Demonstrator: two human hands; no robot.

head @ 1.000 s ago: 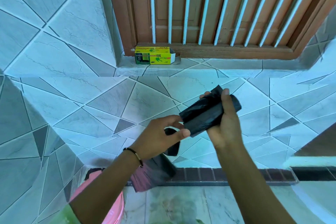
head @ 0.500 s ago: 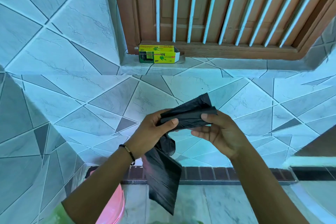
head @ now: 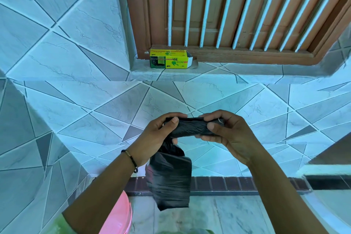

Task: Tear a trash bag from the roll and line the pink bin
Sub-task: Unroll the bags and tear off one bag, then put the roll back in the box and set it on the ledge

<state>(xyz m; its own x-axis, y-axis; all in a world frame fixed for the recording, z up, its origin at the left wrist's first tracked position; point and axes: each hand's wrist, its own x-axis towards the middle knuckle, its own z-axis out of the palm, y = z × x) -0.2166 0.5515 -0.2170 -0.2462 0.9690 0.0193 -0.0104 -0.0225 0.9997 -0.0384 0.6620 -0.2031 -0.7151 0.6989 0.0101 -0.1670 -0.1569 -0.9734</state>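
Before a wall of pale blue marbled tiles [head: 72, 59], both hands hold a black plastic roll of trash bags [head: 191, 126] level between them. At the roll's left end the left hand [head: 157, 135] is curled round it, thumb pressed on the front and fingers wrapped over the top. At the other end the right hand [head: 226, 131] grips in the same way, its thumb on the front of the roll. From under the left hand a loose black trash bag [head: 171, 178] hangs straight down, folded flat, with a crumpled neck where it meets the roll; whether it is torn free there cannot be told. Below the left forearm, at the bottom edge of the view, shows part of the pink plastic bin [head: 119, 214], with the hanging bag above and to its right, not touching it. On the tiled window ledge [head: 247, 74] above lies a yellow and green cardboard box [head: 170, 61], one end flap open, against the brown wooden frame with white bars [head: 228, 15]. A thin dark band [head: 131, 157] circles the left wrist
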